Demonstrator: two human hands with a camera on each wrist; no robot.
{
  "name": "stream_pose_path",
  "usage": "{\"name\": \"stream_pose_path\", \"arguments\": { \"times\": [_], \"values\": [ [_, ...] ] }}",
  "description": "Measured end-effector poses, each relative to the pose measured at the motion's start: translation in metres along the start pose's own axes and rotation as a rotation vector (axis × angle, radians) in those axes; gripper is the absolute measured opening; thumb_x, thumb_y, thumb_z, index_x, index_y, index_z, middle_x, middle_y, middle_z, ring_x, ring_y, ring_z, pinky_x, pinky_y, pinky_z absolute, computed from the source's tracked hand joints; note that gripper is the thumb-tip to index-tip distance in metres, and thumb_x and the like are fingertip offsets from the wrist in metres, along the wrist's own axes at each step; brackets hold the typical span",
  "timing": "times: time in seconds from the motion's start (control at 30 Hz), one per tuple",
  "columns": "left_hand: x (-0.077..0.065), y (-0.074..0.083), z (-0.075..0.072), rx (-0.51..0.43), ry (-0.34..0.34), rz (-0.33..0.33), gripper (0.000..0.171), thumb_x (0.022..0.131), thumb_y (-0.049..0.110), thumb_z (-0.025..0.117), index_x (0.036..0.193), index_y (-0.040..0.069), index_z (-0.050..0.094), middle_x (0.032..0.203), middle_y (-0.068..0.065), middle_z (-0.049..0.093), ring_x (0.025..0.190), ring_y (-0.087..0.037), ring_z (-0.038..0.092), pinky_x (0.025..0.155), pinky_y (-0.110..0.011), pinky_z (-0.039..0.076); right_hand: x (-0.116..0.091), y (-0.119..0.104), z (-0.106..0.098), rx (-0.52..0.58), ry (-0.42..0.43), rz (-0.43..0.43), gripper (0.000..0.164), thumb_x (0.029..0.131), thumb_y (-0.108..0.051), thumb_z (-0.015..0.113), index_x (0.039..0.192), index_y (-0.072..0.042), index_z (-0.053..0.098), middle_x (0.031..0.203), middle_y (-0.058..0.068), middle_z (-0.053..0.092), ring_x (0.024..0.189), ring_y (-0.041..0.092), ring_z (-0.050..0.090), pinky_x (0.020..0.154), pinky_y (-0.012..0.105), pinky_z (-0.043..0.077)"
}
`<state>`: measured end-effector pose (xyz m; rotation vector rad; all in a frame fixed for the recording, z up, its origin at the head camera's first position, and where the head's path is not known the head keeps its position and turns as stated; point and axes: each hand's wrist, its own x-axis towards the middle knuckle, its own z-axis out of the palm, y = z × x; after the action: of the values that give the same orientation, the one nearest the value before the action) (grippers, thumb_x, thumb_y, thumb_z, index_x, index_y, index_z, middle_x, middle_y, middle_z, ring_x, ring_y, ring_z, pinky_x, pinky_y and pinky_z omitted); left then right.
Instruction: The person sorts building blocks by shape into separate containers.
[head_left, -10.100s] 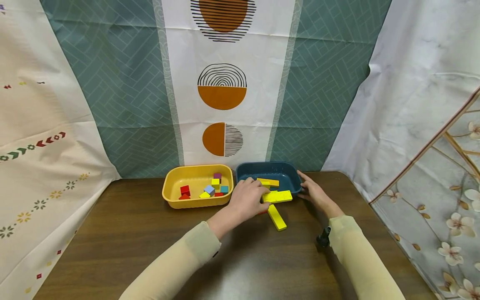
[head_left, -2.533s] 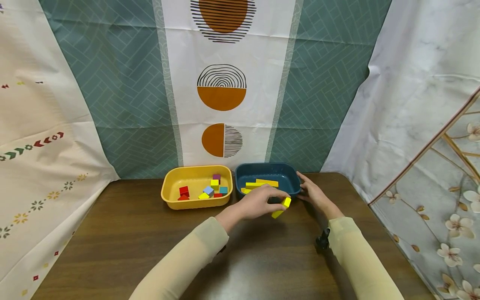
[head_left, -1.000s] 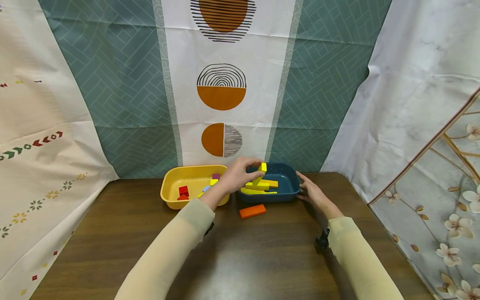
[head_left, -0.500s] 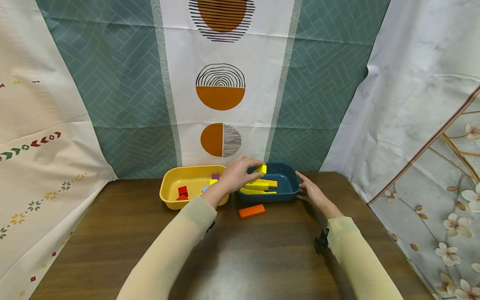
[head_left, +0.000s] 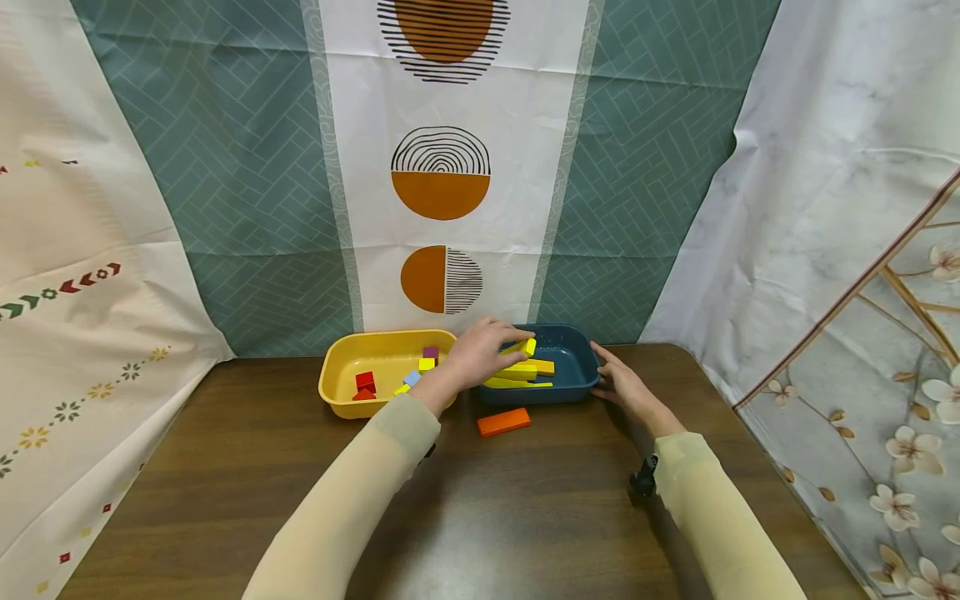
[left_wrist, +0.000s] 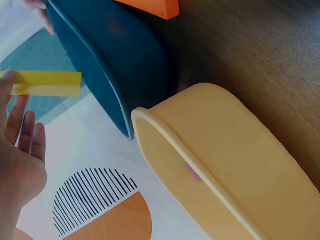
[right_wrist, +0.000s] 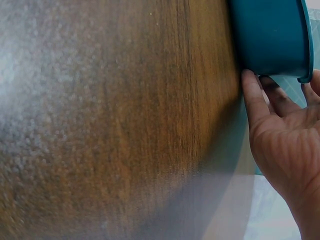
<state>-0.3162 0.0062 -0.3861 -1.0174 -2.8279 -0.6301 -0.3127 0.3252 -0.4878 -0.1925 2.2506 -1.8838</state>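
My left hand (head_left: 480, 354) pinches a long yellow block (head_left: 522, 346) between thumb and fingertips, above the left part of the dark blue bin (head_left: 573, 372). In the left wrist view the yellow block (left_wrist: 50, 83) sticks out past the fingertips. Several more yellow blocks (head_left: 517, 372) lie in the bin, partly hidden by this hand. My right hand (head_left: 624, 383) touches the bin's right end; in the right wrist view its extended fingers (right_wrist: 256, 97) rest against the blue wall. An orange block (head_left: 504, 422) lies on the table just in front of the bin.
A yellow bin (head_left: 337, 379) stands left of the blue one, holding several small red, yellow, blue and purple blocks, some behind the left forearm. Both stand at the far edge of the brown wooden table (head_left: 247, 475), before a hanging patterned cloth (head_left: 258, 183).
Yellow blocks lying in front of the blue bin are gone from there. My left hand carried the yellow block back over the bin and lowered it slightly, uncovering the orange block. My right hand stayed.
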Motion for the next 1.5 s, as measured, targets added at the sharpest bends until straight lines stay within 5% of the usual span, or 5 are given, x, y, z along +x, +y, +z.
{"name": "stream_pose_path", "arguments": {
  "times": [0.67,0.9,1.5],
  "values": [
    [0.005,-0.002,0.012,-0.022,-0.051,0.013,0.048,0.103,0.035,0.063,0.149,0.028,0.057,0.142,0.003,0.061,0.121,-0.018,0.048,0.101,-0.033,0.045,0.004,-0.003,0.001,0.023,-0.019,-0.008,0.064,0.106,-0.008,0.027,0.167,-0.02,0.009,0.17,0.015,-0.001,0.148,0.043,0.024,0.115,0.064,0.027],
    [0.005,-0.002,0.014,-0.042,-0.034,-0.026,0.054,0.103,0.03,0.064,0.155,0.033,0.048,0.152,0.002,0.052,0.134,-0.022,0.045,0.112,-0.04,0.04,0.004,-0.003,0.001,0.015,-0.013,-0.006,0.065,0.106,-0.008,0.027,0.167,-0.021,0.01,0.17,0.015,0.0,0.148,0.043,0.025,0.115,0.063,0.029],
    [-0.002,-0.007,0.008,-0.07,0.013,-0.07,0.053,0.099,0.036,0.069,0.15,0.033,0.055,0.147,0.003,0.057,0.129,-0.02,0.047,0.108,-0.04,0.043,0.001,0.001,-0.001,0.003,0.01,-0.001,0.064,0.106,-0.009,0.028,0.167,-0.022,0.012,0.171,0.012,0.0,0.146,0.042,0.031,0.115,0.062,0.03]
  ]
}}
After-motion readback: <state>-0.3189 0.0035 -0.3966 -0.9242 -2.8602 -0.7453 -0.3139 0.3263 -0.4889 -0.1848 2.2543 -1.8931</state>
